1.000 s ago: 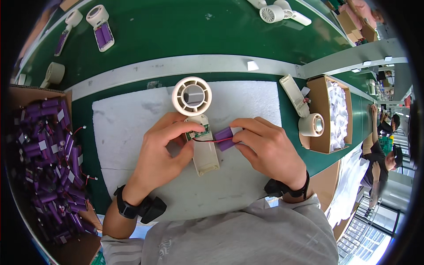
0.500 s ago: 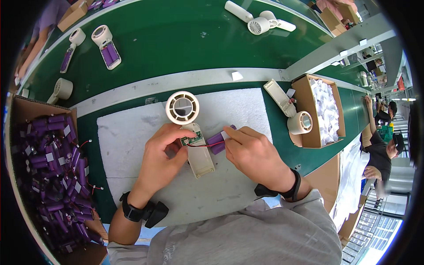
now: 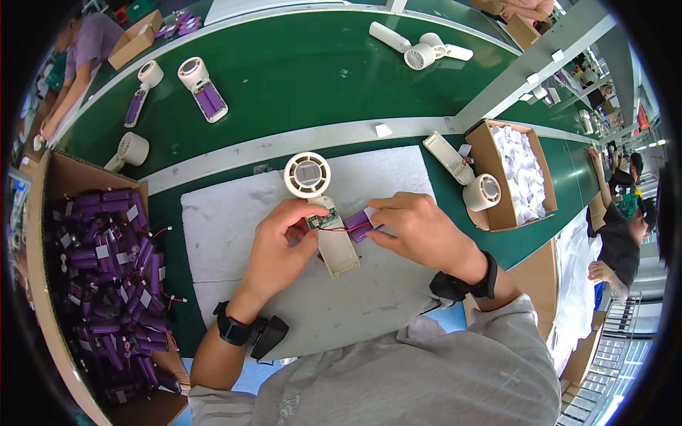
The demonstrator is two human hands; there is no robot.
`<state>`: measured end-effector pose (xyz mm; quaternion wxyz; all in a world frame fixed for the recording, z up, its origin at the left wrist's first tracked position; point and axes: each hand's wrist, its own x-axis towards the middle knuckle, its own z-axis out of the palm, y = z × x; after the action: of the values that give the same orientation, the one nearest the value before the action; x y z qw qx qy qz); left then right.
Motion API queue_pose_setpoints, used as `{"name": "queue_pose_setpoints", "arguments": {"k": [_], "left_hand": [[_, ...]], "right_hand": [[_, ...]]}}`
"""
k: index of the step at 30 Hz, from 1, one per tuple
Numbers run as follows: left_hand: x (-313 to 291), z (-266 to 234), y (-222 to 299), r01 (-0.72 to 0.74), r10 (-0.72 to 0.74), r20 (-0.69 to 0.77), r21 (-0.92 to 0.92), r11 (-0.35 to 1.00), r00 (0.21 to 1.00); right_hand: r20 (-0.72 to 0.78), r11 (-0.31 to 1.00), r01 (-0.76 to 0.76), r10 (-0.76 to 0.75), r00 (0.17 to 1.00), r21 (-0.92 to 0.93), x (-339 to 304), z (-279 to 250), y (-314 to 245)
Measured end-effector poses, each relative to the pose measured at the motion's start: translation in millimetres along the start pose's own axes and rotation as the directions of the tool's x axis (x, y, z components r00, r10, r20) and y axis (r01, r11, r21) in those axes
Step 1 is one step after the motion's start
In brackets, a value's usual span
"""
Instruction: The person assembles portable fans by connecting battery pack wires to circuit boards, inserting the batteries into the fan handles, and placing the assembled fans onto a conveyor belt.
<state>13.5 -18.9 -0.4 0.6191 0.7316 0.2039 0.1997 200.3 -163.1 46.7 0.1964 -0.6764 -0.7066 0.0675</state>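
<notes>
A white handheld fan lies on the foam sheet with its handle uncovered and its round head at the far end. My left hand is closed on the handle's upper part, thumb and fingertips at the green circuit board. Just right of the handle, my right hand pinches a purple battery pack with a white label on it. Red and black wires cross the handle between the board and the pack. My left fingertips partly hide the wire end at the board.
At left stands a cardboard box of purple battery packs. A box of white paper pieces is at right, beside another opened fan. More fans lie on the green bench beyond the metal rail. Co-workers are at both sides.
The whole view has shifted. My right fingers have changed from a finger laid along the battery pack to a pinch on its right end. The left hand stays at the circuit board.
</notes>
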Motion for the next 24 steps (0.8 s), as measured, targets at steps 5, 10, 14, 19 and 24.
{"name": "queue_pose_setpoints", "arguments": {"k": [5,10,14,19,24], "left_hand": [[1,-3,0,-0.021,0.021,0.005,0.018,1.000,1.000],[0,-5,0,0.023,-0.024,0.047,0.014,1.000,0.999],[0,-2,-2,0.026,-0.025,0.029,-0.002,1.000,0.999],[0,-1,-5,0.000,0.000,-0.002,-0.010,1.000,1.000],[1,-1,-3,0.005,-0.005,0.002,-0.011,1.000,1.000]], "right_hand": [[-0.048,1.000,0.018,-0.018,0.999,0.015,-5,6,8],[0.016,0.997,0.062,-0.062,0.998,-0.054,-5,5,9],[0.052,0.991,0.085,-0.079,0.995,-0.103,-3,4,6],[0.112,0.990,0.058,-0.044,0.993,-0.126,0,6,3],[0.113,0.994,-0.026,0.014,0.993,0.107,2,0,16]]}}
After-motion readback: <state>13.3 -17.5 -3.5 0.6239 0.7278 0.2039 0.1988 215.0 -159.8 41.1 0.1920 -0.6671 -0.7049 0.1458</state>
